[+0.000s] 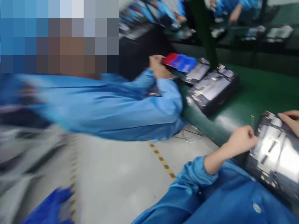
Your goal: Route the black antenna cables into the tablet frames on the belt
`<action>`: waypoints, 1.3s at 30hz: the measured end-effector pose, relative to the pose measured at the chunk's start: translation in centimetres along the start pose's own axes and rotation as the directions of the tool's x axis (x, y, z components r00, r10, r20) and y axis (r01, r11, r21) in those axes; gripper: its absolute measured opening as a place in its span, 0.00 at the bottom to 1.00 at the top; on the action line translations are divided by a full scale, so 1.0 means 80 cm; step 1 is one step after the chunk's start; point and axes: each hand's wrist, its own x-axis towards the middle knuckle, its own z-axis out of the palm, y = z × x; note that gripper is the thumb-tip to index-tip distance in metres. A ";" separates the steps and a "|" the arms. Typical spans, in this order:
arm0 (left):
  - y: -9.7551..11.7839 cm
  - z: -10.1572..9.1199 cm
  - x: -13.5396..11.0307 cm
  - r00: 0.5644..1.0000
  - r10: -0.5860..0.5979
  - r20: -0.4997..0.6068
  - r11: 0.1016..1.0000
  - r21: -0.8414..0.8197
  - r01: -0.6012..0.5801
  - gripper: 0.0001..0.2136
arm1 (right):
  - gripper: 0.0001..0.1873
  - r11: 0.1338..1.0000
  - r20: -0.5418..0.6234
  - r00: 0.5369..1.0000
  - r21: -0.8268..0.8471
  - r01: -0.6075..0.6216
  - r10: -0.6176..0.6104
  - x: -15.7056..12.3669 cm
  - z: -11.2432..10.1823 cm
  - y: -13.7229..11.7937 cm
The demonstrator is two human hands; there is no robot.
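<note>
At the near edge of the green tabletop, my left hand curls against the side of a dark-framed electronic panel, and my right hand bends over its far corner; I cannot tell whether either is pinching. A slipped hold could send the panel over that edge onto the floor.

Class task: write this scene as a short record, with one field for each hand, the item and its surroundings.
Left hand: at panel's near edge
Right hand: on panel's far edge
Item: dark, silver-faced panel
Co-worker: blue coat, hands on red-blue packet
Bench: green, two more panels
Floor: grey, yellow-black tape
</note>
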 end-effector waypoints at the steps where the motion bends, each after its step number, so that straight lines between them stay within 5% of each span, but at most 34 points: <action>1: -0.002 0.004 -0.007 1.000 -0.010 -0.012 0.999 -0.041 0.010 0.01 | 0.12 0.994 -0.025 0.996 -0.061 -0.086 0.085 -0.006 -0.008 -0.020; 6: -0.028 -0.009 -0.007 0.997 -0.068 0.037 0.976 -0.202 0.074 0.04 | 0.06 0.982 -0.029 0.996 -0.166 -0.091 0.087 -0.018 -0.005 -0.058; 9: -0.028 -0.030 0.002 0.999 -0.048 0.025 0.996 0.079 0.046 0.03 | 0.07 0.980 -0.011 0.998 -0.189 -0.056 0.054 -0.037 -0.001 -0.064; 13: -0.004 -0.045 0.013 0.998 0.055 0.012 0.907 0.418 -0.055 0.03 | 0.09 0.987 0.018 1.000 -0.160 0.023 -0.021 -0.062 -0.004 -0.076; 20: 0.022 -0.033 0.062 0.975 0.190 0.115 0.980 0.032 -0.195 0.04 | 0.07 0.991 0.092 0.995 -0.118 0.055 -0.044 -0.085 -0.011 -0.084; 28: 0.031 -0.052 0.086 0.909 0.084 0.407 0.979 -0.206 0.002 0.06 | 0.07 0.996 0.077 0.993 0.021 0.085 -0.086 -0.102 -0.004 -0.067; 36: 0.024 -0.030 0.076 0.963 -0.003 0.271 0.920 -0.376 0.108 0.07 | 0.07 0.994 0.052 0.993 0.040 0.099 -0.101 -0.105 -0.004 -0.069; 39: 0.025 -0.032 0.075 0.969 -0.028 0.246 0.940 -0.323 0.109 0.06 | 0.08 0.994 0.064 0.993 0.052 0.096 -0.100 -0.105 -0.006 -0.068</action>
